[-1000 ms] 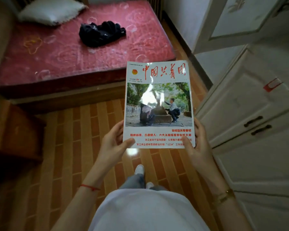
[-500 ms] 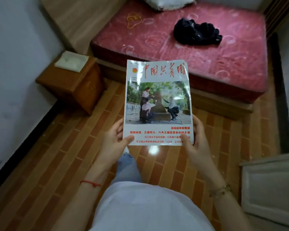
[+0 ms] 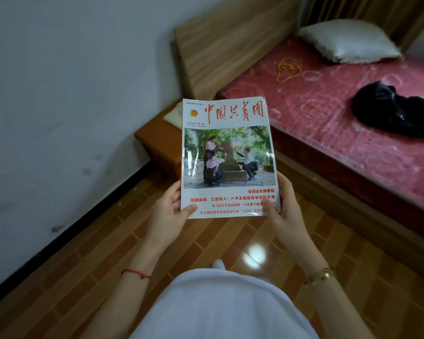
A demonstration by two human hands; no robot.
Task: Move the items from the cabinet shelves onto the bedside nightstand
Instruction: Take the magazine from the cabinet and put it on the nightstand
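I hold a magazine (image 3: 228, 157) upright in front of me, its white cover showing red characters and an outdoor photo. My left hand (image 3: 168, 214) grips its lower left corner, thumb on the cover. At the lower right corner my right hand (image 3: 284, 211) holds it the same way. Behind the magazine stands the brown wooden nightstand (image 3: 157, 140), mostly hidden by the cover. A pale folded cloth (image 3: 173, 116) lies on the nightstand's top at the back.
A bed with a red mattress (image 3: 340, 123) fills the right side, carrying a white pillow (image 3: 350, 42), a black garment (image 3: 397, 111) and a yellow cord (image 3: 288, 69). The wooden headboard (image 3: 225, 45) meets the white wall (image 3: 71, 94) on the left. Brick-pattern floor (image 3: 132, 241) lies below.
The view has swung left from the white cabinet toward the wall and nightstand, which now sits directly behind the magazine. Both hands keep the same hold on the magazine.
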